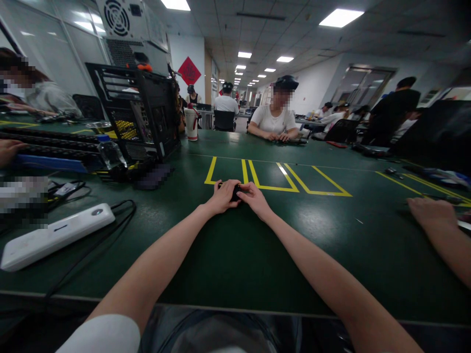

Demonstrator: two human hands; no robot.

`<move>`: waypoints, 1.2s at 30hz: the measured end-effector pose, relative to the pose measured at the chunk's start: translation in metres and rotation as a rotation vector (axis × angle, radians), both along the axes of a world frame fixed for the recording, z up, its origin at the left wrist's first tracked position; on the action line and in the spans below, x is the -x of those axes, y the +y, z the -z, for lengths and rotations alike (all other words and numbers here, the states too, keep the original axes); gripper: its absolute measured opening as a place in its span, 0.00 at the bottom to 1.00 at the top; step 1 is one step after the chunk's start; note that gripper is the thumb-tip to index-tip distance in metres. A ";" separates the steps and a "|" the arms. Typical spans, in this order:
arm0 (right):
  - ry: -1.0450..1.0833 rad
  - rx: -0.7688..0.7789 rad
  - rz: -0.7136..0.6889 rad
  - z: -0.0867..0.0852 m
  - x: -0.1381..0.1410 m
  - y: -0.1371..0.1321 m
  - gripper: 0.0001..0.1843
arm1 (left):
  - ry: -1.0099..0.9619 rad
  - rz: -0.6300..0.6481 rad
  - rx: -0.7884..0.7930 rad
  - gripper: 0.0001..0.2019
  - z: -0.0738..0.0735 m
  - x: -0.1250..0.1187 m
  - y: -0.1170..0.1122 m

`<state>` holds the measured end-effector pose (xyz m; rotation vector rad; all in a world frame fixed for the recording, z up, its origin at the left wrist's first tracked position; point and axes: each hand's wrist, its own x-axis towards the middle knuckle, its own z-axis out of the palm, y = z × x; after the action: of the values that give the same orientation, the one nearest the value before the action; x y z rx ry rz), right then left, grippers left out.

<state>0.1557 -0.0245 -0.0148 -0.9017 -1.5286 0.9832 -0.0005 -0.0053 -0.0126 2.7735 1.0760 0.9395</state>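
Both of my hands meet over the green table (235, 255), just in front of the yellow tape outlines. A small black object (235, 194) sits between them, mostly covered by fingers, so its kind cannot be made out. My left hand (223, 197) is closed around its left side. From the right, my right hand (255, 200) pinches at its edge with thumb and fingers.
Yellow tape outlines (274, 188) mark the table beyond my hands. To the left are a white power strip (61, 235) with a black cable, a water bottle (111, 153) and an open black computer case (149, 110). A paper cup (192, 123) stands behind. Another person's hand (434, 214) rests at right.
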 end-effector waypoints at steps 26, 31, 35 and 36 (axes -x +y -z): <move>-0.043 0.065 0.007 -0.001 0.000 -0.001 0.20 | -0.014 0.001 0.008 0.27 0.001 0.000 0.001; -0.016 0.059 -0.036 0.002 -0.002 0.001 0.17 | -0.009 0.006 0.017 0.27 -0.001 0.001 -0.001; 0.042 0.046 -0.079 0.002 -0.002 -0.001 0.18 | -0.007 0.010 0.022 0.28 -0.003 0.002 -0.002; 0.048 0.048 -0.087 0.002 -0.001 -0.001 0.19 | -0.007 0.012 0.025 0.28 -0.003 0.002 -0.002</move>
<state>0.1572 -0.0259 -0.0169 -0.8446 -1.5198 1.1004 -0.0024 -0.0077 -0.0098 2.7510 1.0616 0.9270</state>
